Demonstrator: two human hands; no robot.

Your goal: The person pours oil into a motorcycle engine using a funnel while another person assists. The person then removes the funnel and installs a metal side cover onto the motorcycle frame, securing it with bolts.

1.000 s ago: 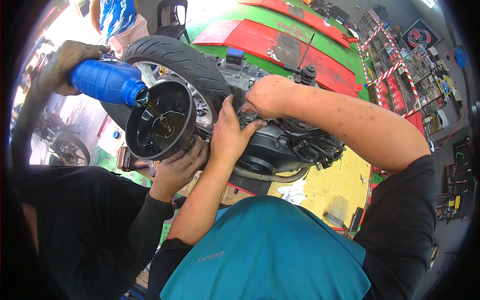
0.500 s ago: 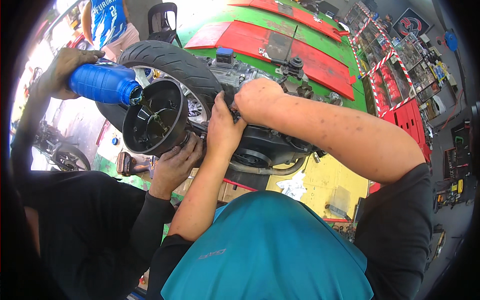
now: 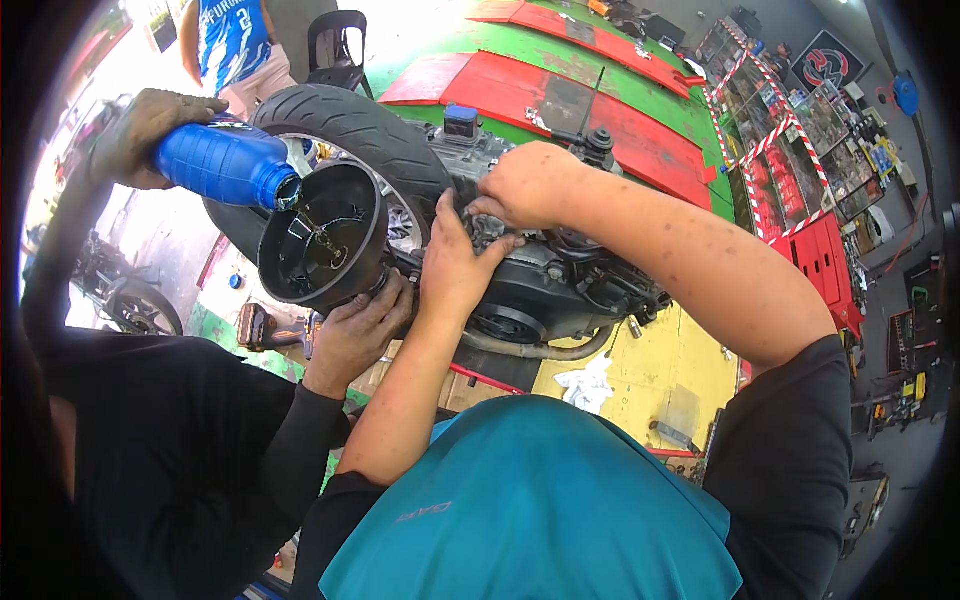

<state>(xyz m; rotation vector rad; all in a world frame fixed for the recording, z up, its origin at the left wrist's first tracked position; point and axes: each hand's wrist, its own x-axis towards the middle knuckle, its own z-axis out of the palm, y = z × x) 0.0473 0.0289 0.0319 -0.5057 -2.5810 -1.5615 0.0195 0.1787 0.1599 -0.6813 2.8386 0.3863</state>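
My left hand [image 3: 455, 265] is cupped round a small metal engine part [image 3: 487, 230] on a motorcycle engine [image 3: 560, 285], thumb on the near side. Just above it, my right hand [image 3: 525, 185] has its fingers curled in a pinch against the same spot; what they hold is hidden. Beside my left hand, a co-worker's hand [image 3: 360, 335] steadies a wide black funnel [image 3: 377, 235] by its neck. The co-worker's other hand [image 3: 150, 135] tips a blue bottle [image 3: 220, 165], and a thin stream of amber liquid runs into the funnel.
A tyre [image 3: 350, 125] rises behind the funnel. A cordless power tool [image 3: 262, 328] and a white rag [image 3: 587, 385] lie below the engine. Red ramps [image 3: 560, 95] cross the green floor behind. A person in a blue shirt [image 3: 232, 40] stands near a black chair [image 3: 338, 50].
The whole view has shifted slightly. My right hand's fingers have turned, and more of the metal part shows between my hands. The co-worker's pouring continues.
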